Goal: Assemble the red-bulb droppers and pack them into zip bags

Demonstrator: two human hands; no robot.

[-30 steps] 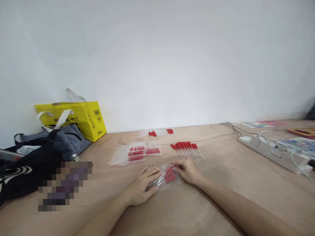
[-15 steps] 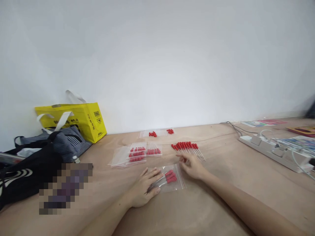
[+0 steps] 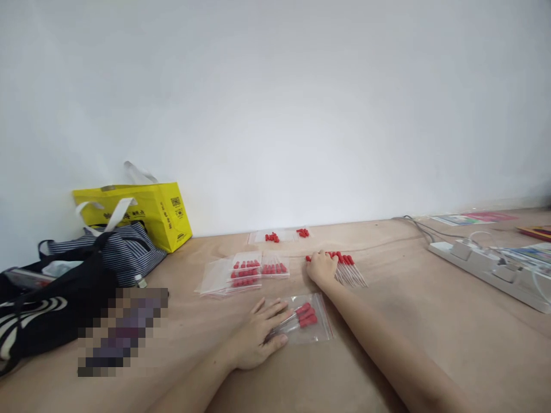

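My left hand (image 3: 260, 335) lies flat with its fingers spread over the left part of a clear zip bag (image 3: 321, 331). Inside that bag are several droppers (image 3: 307, 315) with red rubber bulbs, their stems partly under my fingers. Farther back, my right hand (image 3: 322, 267) is closed over the left end of a row of loose red-bulbed droppers (image 3: 350, 269). Its fingertips are hidden, so how many droppers it grips is unclear. Left of this row lie flat clear bags (image 3: 215, 276), with filled bags of red-bulbed droppers (image 3: 245, 274) on and beside them.
By the wall lies another clear bag (image 3: 286, 236) with red bulbs. A yellow bag (image 3: 172, 221), a striped bag (image 3: 129, 252) and a black bag (image 3: 64, 298) stand at left, near a blurred-out item (image 3: 124, 332). A white power strip (image 3: 482, 272) with cables lies at right.
My right hand has moved forward onto the left end of the dropper row and its fingers have closed there. My left hand stays on the bag. The view has shifted slightly.
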